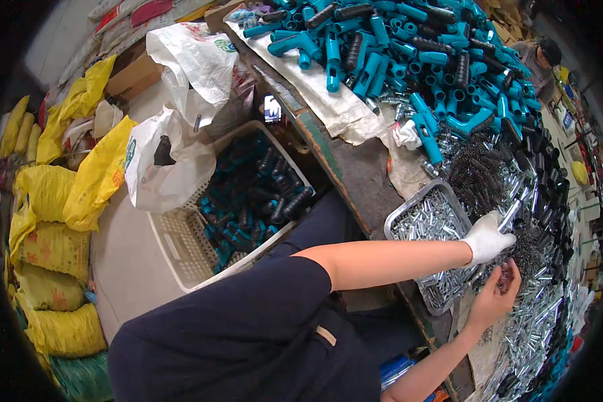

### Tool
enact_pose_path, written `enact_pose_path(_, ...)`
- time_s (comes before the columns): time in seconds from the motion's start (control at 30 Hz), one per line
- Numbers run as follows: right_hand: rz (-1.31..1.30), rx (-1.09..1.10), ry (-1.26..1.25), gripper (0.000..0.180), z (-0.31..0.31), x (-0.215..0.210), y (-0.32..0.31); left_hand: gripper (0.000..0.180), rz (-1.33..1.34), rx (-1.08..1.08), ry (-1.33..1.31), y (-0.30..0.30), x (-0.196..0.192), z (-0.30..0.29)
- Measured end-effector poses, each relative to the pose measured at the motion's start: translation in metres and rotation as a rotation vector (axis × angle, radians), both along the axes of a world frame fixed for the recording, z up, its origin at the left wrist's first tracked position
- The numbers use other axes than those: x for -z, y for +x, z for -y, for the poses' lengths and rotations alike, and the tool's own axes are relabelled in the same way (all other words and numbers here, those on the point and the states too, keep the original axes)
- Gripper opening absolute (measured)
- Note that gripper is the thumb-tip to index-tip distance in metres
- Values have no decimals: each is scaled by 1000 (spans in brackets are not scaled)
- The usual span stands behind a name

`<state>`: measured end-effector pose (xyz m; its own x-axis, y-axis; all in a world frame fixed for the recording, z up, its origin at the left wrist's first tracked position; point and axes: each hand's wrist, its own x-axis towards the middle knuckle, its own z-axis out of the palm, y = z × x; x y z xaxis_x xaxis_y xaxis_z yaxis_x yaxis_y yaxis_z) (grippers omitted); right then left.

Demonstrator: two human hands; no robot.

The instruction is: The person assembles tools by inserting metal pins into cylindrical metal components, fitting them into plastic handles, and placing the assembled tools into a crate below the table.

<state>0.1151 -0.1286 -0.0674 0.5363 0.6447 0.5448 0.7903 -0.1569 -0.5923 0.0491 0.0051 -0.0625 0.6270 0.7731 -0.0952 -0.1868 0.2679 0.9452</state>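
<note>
My left hand [489,239], in a white glove, is closed round a shiny metal tube [510,216] that sticks out beyond the fingers. Just below it, my bare right hand [497,303] curls its fingers around dark coil springs [505,277]; how many is hard to make out. Both hands are over the worktable's heap of small metal pins [526,335]. Beside the left wrist, a clear tray [390,226] holds many short metal pins. A pile of dark coil springs [476,171] lies beyond the gloved hand.
Teal and black handle-shaped parts [415,50] are heaped at the far side of the table [345,181]. A cream plastic crate [174,251] with similar parts stands left of my legs. White plastic bags [161,161] and yellow sacks [53,251] are farther left. Another person [541,67] is at the far right.
</note>
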Motion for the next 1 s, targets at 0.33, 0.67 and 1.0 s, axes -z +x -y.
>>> enact_pose_path(0.33,-659,-29,141,27,5,11,12,38,-90,-144,417,-8,-14,-1)
enact_pose_path(0.67,-1176,-66,181,41,1,7,4,33,-230,-91,817,2,-15,6)
enact_pose_path(1.0,-35,15,209,24,10,5,-1,38,-236,-108,721,18,-11,5)
